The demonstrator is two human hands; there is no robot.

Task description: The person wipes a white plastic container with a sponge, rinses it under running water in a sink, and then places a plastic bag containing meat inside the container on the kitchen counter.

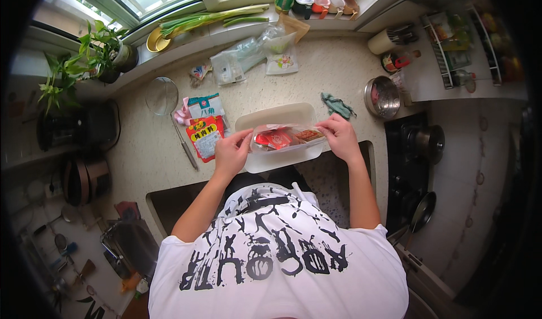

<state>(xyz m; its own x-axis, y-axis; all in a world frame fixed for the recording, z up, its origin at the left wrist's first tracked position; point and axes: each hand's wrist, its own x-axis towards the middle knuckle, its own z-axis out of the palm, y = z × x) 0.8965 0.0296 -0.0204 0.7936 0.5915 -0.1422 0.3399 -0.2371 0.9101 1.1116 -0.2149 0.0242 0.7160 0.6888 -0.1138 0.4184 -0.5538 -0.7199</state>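
Both of my hands grip opposite ends of a clear plastic container point(292, 149); whether it is a bag or a stiff box is hard to tell. Red printed packets point(275, 139) lie inside, with a packet picturing food point(308, 136) towards the right. My left hand point(233, 152) pinches the left end, and my right hand point(340, 136) pinches the upper right corner. Directly beneath is a translucent white plastic tub point(277, 111), partly covered by what I hold. Beside my left hand, a red and yellow seasoning packet point(205, 138) overlaps a white and teal spice packet point(206, 105).
A wire skimmer point(162, 96) lies left of the packets. Plastic bags point(237, 63) rest towards the window. Right of the tub are a green cloth point(337, 105) and a steel bowl point(382, 97). The sink point(358, 179) opens nearest me, with a gas stove point(406, 166) to the right.
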